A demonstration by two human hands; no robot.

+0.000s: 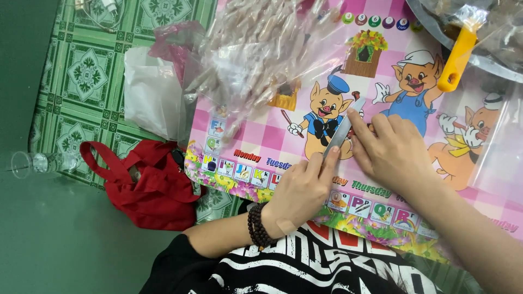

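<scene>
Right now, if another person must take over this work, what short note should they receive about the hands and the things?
Left hand: fingers pinch the lower end of a thin grey strip on the pink cartoon mat.
Right hand: fingertips press the strip's upper part flat.
Nearby: clear bag of thin sticks above left, yellow-handled tool above right, red bag on the left.
Done or left: cannot tell; the strip lies under both hands.
</scene>
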